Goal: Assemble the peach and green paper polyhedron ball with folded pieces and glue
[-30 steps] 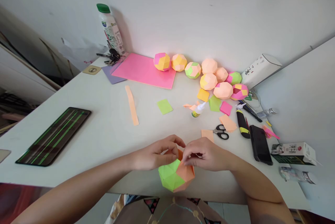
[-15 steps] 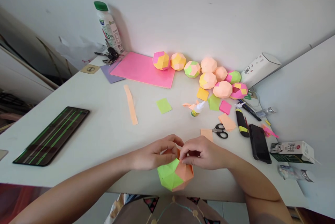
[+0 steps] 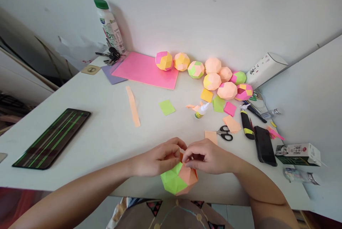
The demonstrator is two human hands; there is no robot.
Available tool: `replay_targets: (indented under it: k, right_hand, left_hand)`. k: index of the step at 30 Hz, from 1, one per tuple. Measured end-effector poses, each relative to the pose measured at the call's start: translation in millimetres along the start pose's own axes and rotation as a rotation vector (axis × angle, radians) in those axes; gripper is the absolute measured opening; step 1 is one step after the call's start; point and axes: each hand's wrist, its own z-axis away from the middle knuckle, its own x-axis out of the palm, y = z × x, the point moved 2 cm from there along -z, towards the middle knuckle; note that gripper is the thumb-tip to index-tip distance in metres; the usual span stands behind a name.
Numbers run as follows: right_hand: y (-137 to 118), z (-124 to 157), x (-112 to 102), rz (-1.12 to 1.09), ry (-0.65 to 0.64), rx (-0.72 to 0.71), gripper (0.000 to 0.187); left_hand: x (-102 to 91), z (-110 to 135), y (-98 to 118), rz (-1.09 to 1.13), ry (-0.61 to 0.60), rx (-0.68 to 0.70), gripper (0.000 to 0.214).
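A faceted paper ball (image 3: 176, 181), green on its left and peach on its right, is held at the table's front edge. My left hand (image 3: 162, 156) grips its upper left, thumb pressed on the green side and fingers curled over the top. On the peach side, my right hand (image 3: 207, 156) pinches the upper edge with thumb and forefinger. The two hands' fingertips nearly meet above the ball, where a darker orange part shows between them. Just beyond my right hand lie a peach paper square (image 3: 211, 136) and black-handled scissors (image 3: 225, 133).
Several finished paper balls (image 3: 227, 90) stand along the wall. A glue bottle (image 3: 201, 110), a green paper square (image 3: 167, 107) and a peach strip (image 3: 133, 106) lie mid-table. A tablet (image 3: 52, 138) is at left; a box cutter (image 3: 247, 125), phone (image 3: 265, 146) and milk carton (image 3: 298, 154) are at right.
Almost nothing differs. Both hands keep their hold on the paper ball, with only a very slight shift of the fingers and the view.
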Motion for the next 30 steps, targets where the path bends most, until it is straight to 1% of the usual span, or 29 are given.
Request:
replay_targets:
  k: [9, 17, 27, 30]
  right_hand:
    - [-1.0, -0.4, -0.9, -0.034, -0.019, -0.004, 0.013]
    - [0.6, -2.0, -0.8, -0.038, -0.01, 0.002, 0.011]
    - [3.8, -3.0, -1.7, -0.086, -0.02, -0.06, 0.01]
    - [4.7, -4.6, -2.4, -0.114, -0.031, -0.052, 0.009]
  left_hand:
    - [0.9, 0.5, 0.1, 0.004, -0.005, -0.037, 0.021]
    - [0.6, 0.2, 0.6, -0.007, 0.014, -0.026, 0.022]
    - [0.6, -0.3, -3.1, 0.008, 0.01, -0.027, 0.022]
    - [0.5, -1.0, -2.9, 0.005, 0.008, -0.017, 0.022]
